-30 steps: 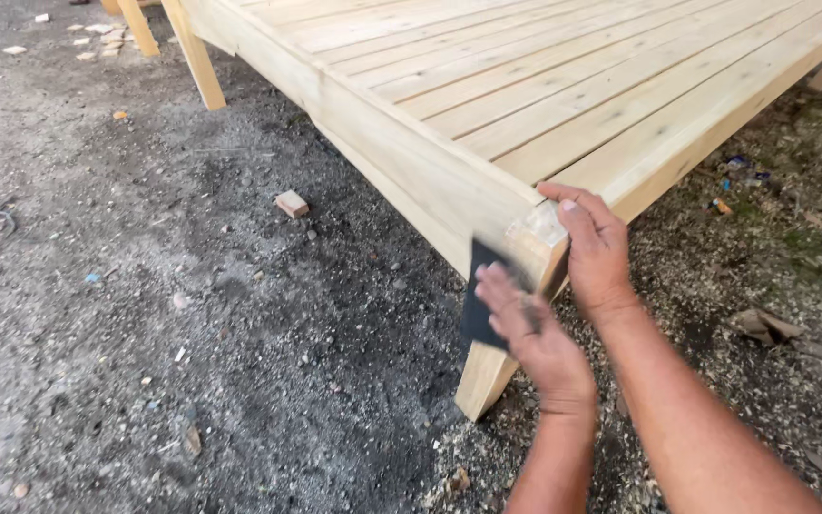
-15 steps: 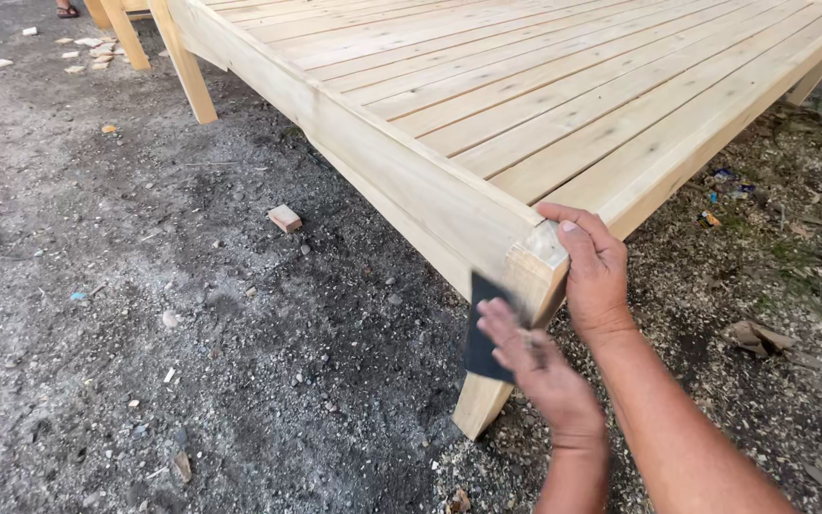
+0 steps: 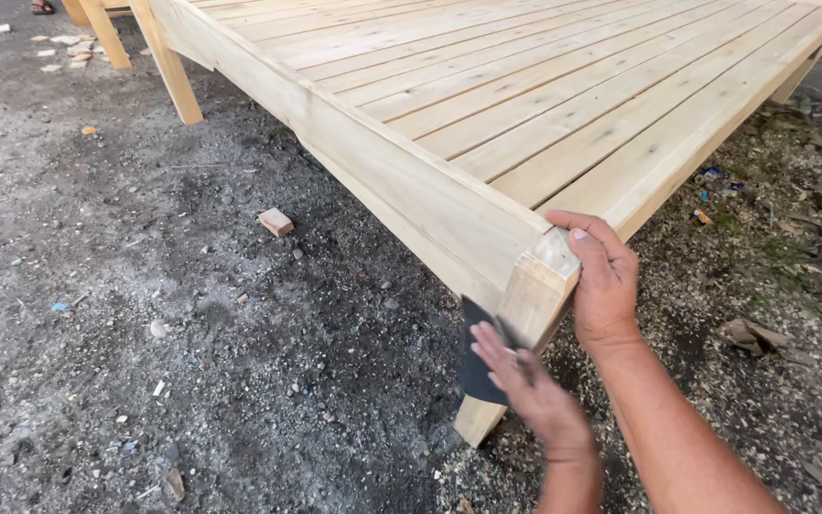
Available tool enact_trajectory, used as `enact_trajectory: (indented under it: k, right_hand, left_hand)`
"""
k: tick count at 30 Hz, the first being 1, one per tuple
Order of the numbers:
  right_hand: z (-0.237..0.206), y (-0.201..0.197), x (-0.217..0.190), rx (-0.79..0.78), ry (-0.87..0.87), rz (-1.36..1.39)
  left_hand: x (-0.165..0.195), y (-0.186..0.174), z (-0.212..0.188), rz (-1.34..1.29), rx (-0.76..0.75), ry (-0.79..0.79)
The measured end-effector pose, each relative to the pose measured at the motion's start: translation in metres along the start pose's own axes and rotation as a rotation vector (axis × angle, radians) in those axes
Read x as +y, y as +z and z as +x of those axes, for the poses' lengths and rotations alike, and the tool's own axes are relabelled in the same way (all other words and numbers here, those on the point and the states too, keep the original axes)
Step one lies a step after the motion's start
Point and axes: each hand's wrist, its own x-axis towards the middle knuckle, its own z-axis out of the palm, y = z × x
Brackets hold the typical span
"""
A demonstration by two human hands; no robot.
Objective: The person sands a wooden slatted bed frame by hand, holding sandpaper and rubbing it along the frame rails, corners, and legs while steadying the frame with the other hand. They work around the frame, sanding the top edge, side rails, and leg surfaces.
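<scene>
Nearest me, my left hand [image 3: 525, 390] presses a dark, flat sheet of sandpaper [image 3: 479, 360] against the corner leg [image 3: 511, 352] of the pale wooden platform [image 3: 487, 105]; my fingers cover much of the sheet, and the hand is blurred. The leg's long axis runs slightly tilted down to the gravel ground [image 3: 145, 333]. My right hand [image 3: 601, 281] grips the rough-sawn corner above. Beyond, smooth planks run away from me, and a small wood block [image 3: 276, 222] lies on the grit.

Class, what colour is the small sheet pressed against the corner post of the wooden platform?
Dark grey to black, clearest in the head view: sheet against post.
</scene>
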Motion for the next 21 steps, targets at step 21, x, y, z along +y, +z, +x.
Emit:
enact_trajectory:
  k: [21]
  right_hand:
    - [-0.005,0.001,-0.002,0.04,-0.04,-0.018]
  left_hand:
    - [-0.06,-0.041,0.019,-0.226,0.18,-1.473]
